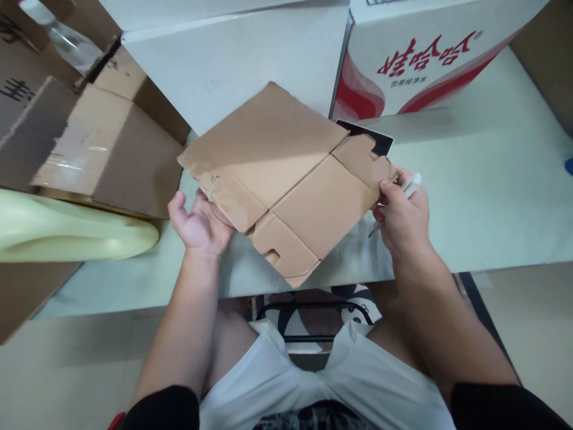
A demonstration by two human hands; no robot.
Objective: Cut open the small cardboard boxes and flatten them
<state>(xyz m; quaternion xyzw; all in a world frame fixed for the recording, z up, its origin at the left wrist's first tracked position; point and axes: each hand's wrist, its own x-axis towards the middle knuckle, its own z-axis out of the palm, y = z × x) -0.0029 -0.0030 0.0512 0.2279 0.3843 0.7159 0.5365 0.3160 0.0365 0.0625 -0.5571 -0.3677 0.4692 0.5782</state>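
A flattened brown cardboard box (286, 179) is held above the pale table (492, 203) between both hands. My left hand (199, 224) supports its lower left edge from underneath, fingers hidden behind the card, thumb up. My right hand (400, 215) pinches the right flap of the cardboard and also grips a white pen-like tool (410, 185) against it. A black flat object (380, 140) lies on the table, partly hidden behind the card's right corner.
An open brown carton (107, 149) stands at the left, with a pale yellow-green curved object (67, 230) in front of it. A white box (233, 60) and a red-and-white printed carton (425, 54) stand at the back. A blue item (569, 166) shows at the right edge.
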